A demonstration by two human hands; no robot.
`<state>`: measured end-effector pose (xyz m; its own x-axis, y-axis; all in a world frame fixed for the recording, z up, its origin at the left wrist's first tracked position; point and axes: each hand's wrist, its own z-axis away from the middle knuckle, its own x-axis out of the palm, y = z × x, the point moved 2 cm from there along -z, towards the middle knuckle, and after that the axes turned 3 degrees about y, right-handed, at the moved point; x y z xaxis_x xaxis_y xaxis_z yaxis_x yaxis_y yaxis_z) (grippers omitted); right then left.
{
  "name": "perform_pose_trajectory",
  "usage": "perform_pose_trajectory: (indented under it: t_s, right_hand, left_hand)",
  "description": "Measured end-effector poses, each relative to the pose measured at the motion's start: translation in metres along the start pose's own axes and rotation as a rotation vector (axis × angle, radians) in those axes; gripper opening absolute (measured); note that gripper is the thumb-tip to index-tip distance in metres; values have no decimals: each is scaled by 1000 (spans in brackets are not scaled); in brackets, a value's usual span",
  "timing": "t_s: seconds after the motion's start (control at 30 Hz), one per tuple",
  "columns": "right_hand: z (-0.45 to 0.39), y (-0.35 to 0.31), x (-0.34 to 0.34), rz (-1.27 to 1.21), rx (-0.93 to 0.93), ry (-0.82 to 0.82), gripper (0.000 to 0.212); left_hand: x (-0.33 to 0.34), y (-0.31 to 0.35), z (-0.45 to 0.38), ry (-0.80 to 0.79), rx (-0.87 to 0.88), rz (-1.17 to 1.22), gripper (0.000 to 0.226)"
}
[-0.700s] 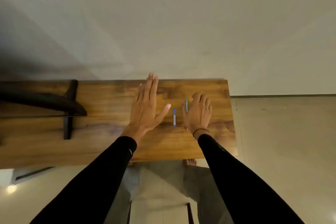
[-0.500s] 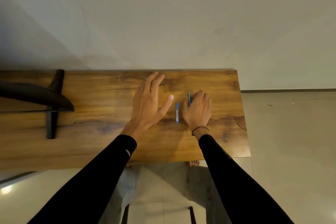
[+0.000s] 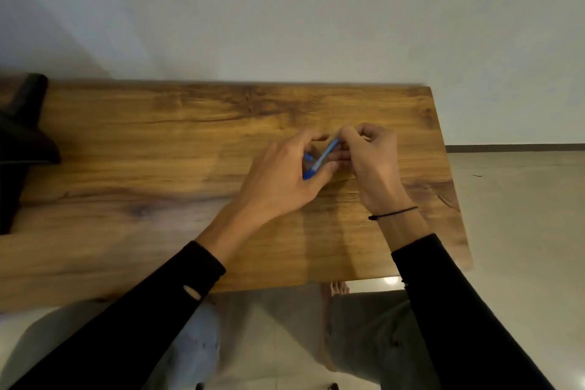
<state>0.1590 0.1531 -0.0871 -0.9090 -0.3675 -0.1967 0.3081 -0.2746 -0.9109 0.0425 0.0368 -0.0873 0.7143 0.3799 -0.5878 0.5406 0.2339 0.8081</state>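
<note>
A thin blue pen [image 3: 323, 157] is held slanted just above the wooden table [image 3: 158, 152], between both hands. My right hand [image 3: 372, 161] pinches its upper end with curled fingertips. My left hand [image 3: 285, 177] curls round its lower end, where a short blue piece [image 3: 307, 157], perhaps the cap, shows inside the fingers. The image is blurred, so I cannot tell whether cap and pen are joined. Both arms wear black sleeves, and a thin black band circles the right wrist.
A black stand or lamp base [image 3: 22, 142] sits at the table's left end. The table backs onto a pale wall [image 3: 285, 9]; its right edge borders a tiled floor [image 3: 522, 231]. My knees and a bare foot show below the near edge.
Both hands lay flat on the table beside two blue pieces. They have since come together, curled, and lifted the blue pen and short piece off the wood. The view has shifted left.
</note>
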Motion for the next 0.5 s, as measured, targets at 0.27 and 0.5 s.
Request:
perform_pose_trajectory:
  t_s: [0.27, 0.5]
  right_hand:
    - [27, -16, -4, -262, -62, -189, 18]
    - [31, -25, -14, -262, -155, -166, 17]
  left_hand:
    - [-25, 5, 6, 109, -32, 14, 30]
    - [-34, 17, 12, 96, 58, -70, 31]
